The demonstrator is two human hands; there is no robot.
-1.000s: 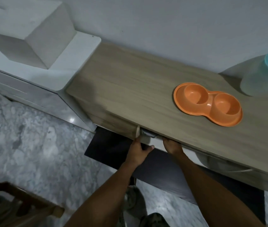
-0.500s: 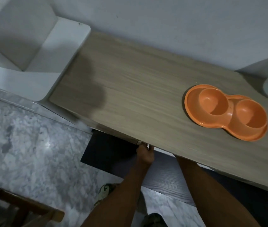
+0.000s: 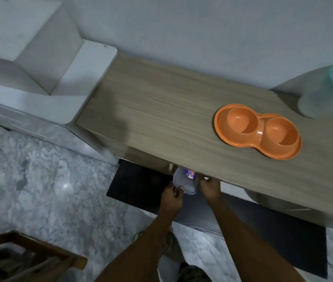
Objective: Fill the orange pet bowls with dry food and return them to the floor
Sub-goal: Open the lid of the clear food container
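Observation:
The orange double pet bowl (image 3: 257, 131) lies on the wooden cabinet top (image 3: 161, 110), at the right, and both cups look empty. Below the cabinet's front edge a clear plastic container (image 3: 185, 179) with a small printed label pokes out from under the top. My left hand (image 3: 171, 198) grips its near left side and my right hand (image 3: 210, 188) holds its right side. The rest of the container is hidden under the cabinet top.
A translucent jug with a light blue lid (image 3: 332, 88) stands at the far right of the top. White steps (image 3: 45, 64) adjoin the cabinet on the left. A black mat (image 3: 263, 231) lies on the marble floor below. A wooden chair (image 3: 29, 257) sits at bottom left.
My hands were reaching in under the cabinet top, the right one hidden half a second ago. Now both have drawn back toward me with the clear container between them.

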